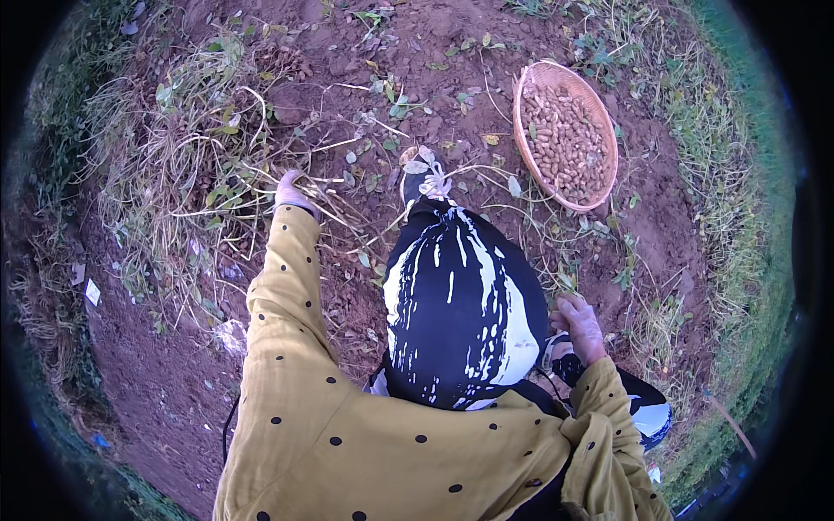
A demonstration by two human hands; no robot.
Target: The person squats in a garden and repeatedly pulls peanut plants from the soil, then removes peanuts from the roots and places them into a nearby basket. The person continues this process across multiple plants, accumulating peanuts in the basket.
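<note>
My left hand [295, 191] reaches out to the left, closed around dry peanut stems [334, 211] at the edge of a big heap of pulled peanut plants [213, 165]. The fingertips are partly hidden among the stalks. My right hand [579, 328] is beside my right knee, its fingers curled together; what they hold, if anything, is too small to make out. A small leaf shows just past those fingers. Farther off to the right, a round, shallow woven basket [519, 122] holds many peanuts in their shells [569, 139].
My bent leg in black-and-white patterned trousers [465, 304] fills the middle, between my hands. Brown soil [434, 52] with scattered leaves and stems lies around. Green grass [738, 347] borders the right side. A thin stick [730, 423] lies at the lower right.
</note>
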